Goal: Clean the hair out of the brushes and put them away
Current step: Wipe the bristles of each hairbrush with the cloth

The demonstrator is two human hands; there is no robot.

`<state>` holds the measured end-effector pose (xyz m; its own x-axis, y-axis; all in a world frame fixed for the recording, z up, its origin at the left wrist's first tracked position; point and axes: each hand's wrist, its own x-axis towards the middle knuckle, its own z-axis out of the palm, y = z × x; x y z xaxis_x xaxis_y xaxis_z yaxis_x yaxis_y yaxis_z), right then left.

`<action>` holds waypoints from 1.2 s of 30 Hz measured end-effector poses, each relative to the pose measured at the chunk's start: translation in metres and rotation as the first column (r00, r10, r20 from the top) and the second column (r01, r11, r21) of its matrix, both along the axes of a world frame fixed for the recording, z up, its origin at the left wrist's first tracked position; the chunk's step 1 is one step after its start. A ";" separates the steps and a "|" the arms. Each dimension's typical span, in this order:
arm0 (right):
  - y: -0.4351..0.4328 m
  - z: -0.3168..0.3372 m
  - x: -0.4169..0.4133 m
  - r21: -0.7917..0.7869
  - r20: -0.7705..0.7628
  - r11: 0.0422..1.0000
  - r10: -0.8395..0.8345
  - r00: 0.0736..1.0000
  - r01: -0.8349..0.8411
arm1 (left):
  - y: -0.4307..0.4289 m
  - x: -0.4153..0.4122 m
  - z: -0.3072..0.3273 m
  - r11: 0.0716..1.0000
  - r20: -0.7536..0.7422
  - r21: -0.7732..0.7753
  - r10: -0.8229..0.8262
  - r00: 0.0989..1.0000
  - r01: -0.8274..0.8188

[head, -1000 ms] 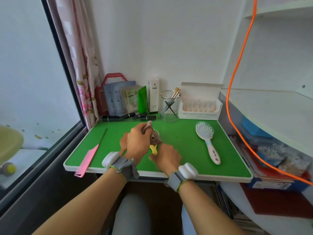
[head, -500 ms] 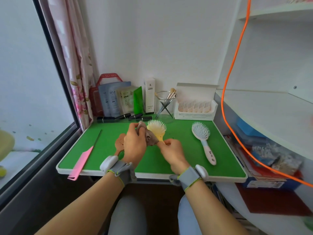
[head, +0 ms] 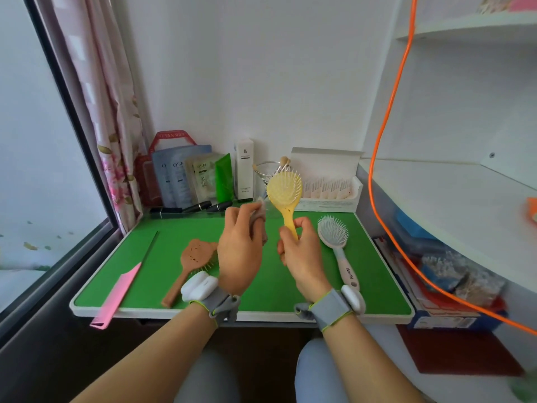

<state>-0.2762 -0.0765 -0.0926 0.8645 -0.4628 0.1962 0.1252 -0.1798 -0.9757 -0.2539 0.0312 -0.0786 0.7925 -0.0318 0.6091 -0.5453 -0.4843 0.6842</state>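
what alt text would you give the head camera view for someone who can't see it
A person's right hand holds a yellow hairbrush upright by its handle while the left hand pinches a grey clump of hair beside it. On the green table lie a brown brush, a white brush and a pink comb.

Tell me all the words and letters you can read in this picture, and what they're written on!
"OSM" on the grey-blue sachet.
"OSM" on the pale green sachet, with Chinese characters below, too blurred to read.
Raised letters on the red bag handle, too blurred to read.
A small logo on the white box, too small to read.
Dark script on the white brush handle, too blurred to read.
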 end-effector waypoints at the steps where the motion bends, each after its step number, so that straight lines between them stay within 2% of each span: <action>1: -0.001 0.000 0.002 -0.002 0.002 1.000 -0.010 1.000 0.011 | -0.002 -0.001 -0.001 0.999 0.045 0.039 -0.018 0.999 0.016; 5: -0.005 0.004 0.005 -0.020 0.033 0.997 -0.069 0.997 0.070 | -0.011 -0.003 -0.009 0.980 0.196 0.176 -0.126 0.973 0.092; 10: -0.008 0.003 0.007 0.021 0.051 0.996 -0.084 0.995 0.083 | -0.023 0.002 -0.015 0.961 0.223 0.257 -0.160 0.962 0.101; 12: -0.008 0.002 0.007 -0.031 0.041 0.992 -0.122 0.992 0.123 | -0.029 0.007 -0.014 0.954 0.210 0.287 -0.150 0.966 0.086; 16: -0.006 -0.001 0.005 -0.188 0.023 0.963 -0.190 0.982 0.191 | -0.041 0.014 -0.011 0.962 0.221 0.265 -0.120 0.968 0.058; 22: -0.011 -0.003 0.007 -0.123 -0.003 0.971 -0.208 0.978 0.206 | -0.040 0.009 -0.017 0.948 0.273 0.288 -0.214 0.938 0.132; 25: -0.007 -0.006 0.006 -0.132 0.004 0.971 -0.199 0.980 0.197 | -0.042 0.017 -0.005 0.984 0.235 0.158 -0.117 0.965 0.081; 27: -0.003 -0.006 0.007 -0.133 0.014 0.971 -0.197 0.980 0.197 | -0.046 0.020 0.001 0.991 0.240 0.134 -0.035 0.970 0.002; 29: -0.003 -0.005 0.008 -0.126 0.017 0.970 -0.209 0.978 0.210 | -0.049 0.016 -0.001 0.986 0.260 0.168 -0.027 0.965 -0.018; 33: -0.006 -0.009 0.007 -0.137 0.009 0.965 -0.226 0.974 0.225 | -0.047 0.011 -0.007 0.953 0.300 0.303 -0.110 0.948 0.015; 36: -0.007 -0.009 0.007 -0.160 0.006 0.960 -0.231 0.973 0.229 | -0.051 0.018 0.003 0.963 0.297 0.262 -0.016 0.955 -0.066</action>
<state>-0.2692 -0.0837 -0.1017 0.7415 -0.6130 0.2729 0.0502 -0.3549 -0.9336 -0.2360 -0.0203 -0.0757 0.5817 -0.2075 0.7865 -0.6874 -0.6424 0.3389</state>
